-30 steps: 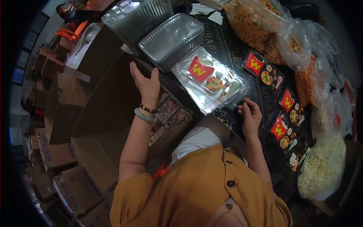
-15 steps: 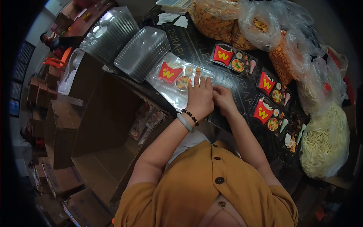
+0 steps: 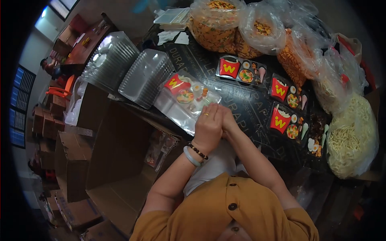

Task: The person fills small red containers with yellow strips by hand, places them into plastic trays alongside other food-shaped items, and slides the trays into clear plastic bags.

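Observation:
A clear plastic bag [image 3: 172, 114] lies on the black table, holding a tray with a red fries pack [image 3: 175, 84], a small pizza and egg pieces. My left hand [image 3: 209, 124] is at the bag's right end, fingers pressed together and pointing away from me. My right hand [image 3: 228, 120] touches it from the right side, its fingertips partly hidden. What is between the hands, if anything, is hidden. Three filled trays stand to the right: one at the back [image 3: 240, 71], one at the middle right [image 3: 287, 93] and one below it [image 3: 288, 122].
Stacked clear trays [image 3: 146, 78] and lids [image 3: 110, 60] stand left of the bag. Large bags of orange pieces [image 3: 213, 30] and pale strips [image 3: 349, 138] line the far and right edges. An open cardboard box [image 3: 116, 160] is below left. A person [image 3: 50, 66] is far left.
The view has shifted. My hands have moved closer together at the bag's right end, and my left hand's fingers no longer spread over the tray's pieces.

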Demonstrator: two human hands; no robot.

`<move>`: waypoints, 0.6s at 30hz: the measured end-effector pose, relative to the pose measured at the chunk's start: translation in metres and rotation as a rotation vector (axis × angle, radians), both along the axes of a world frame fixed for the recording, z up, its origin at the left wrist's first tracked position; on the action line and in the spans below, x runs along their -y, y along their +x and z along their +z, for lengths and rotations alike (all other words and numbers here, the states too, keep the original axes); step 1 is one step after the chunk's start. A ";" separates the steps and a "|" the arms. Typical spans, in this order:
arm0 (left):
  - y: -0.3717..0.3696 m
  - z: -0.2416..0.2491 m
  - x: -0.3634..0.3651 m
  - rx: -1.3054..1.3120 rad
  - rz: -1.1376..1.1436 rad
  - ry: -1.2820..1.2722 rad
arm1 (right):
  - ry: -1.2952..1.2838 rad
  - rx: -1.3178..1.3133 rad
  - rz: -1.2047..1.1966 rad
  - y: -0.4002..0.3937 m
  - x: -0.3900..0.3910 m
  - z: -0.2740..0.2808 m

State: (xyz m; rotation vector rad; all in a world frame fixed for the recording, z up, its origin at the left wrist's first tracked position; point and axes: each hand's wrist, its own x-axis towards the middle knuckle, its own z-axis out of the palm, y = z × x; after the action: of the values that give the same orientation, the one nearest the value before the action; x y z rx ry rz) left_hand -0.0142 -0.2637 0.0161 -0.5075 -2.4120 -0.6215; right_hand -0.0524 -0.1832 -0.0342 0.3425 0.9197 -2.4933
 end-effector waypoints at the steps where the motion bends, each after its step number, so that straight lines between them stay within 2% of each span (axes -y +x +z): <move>1: 0.003 0.010 0.005 -0.010 -0.042 -0.026 | -0.001 0.005 -0.027 0.002 -0.005 0.003; 3: 0.005 0.040 0.019 -0.112 -0.102 -0.074 | 0.703 -0.275 0.072 0.004 -0.019 0.008; 4: 0.004 0.061 0.024 -0.185 -0.167 -0.103 | 0.825 -0.321 -0.093 0.006 -0.026 0.008; 6: 0.009 0.107 0.028 -0.271 -0.245 -0.121 | 0.857 -0.557 -0.356 0.022 -0.042 0.045; 7: 0.015 0.130 0.028 -0.278 -0.321 -0.145 | 0.868 -0.558 -0.374 0.032 -0.053 0.070; 9: 0.028 0.162 0.023 -0.307 -0.412 -0.161 | 0.539 -0.705 -0.228 0.054 -0.078 0.122; 11: 0.043 0.179 0.017 -0.138 -0.460 0.075 | 0.275 -0.634 -0.078 0.071 -0.101 0.158; 12: 0.045 0.178 0.014 -0.084 -0.509 0.164 | 0.247 -0.685 -0.052 0.078 -0.112 0.158; 13: 0.046 0.171 0.009 -0.088 -0.524 0.172 | 0.260 -0.687 -0.063 0.089 -0.122 0.157; 15: 0.042 0.145 -0.002 0.132 -0.617 0.238 | 0.268 -0.466 0.042 0.111 -0.138 0.151; 16: 0.039 0.121 -0.009 0.302 -0.612 0.355 | 0.162 -0.404 -0.035 0.116 -0.139 0.132; 17: 0.037 0.093 -0.017 0.482 -0.599 0.470 | 0.165 -0.403 -0.045 0.119 -0.143 0.112; 18: 0.035 0.074 -0.024 0.487 -0.608 0.468 | 0.187 -0.312 -0.117 0.121 -0.148 0.091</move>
State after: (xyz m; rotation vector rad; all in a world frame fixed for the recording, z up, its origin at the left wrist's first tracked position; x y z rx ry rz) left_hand 0.0203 -0.2396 0.0897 -0.9759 -2.3949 -1.6877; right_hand 0.0683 -0.0353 0.0563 0.0655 1.2961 -2.6196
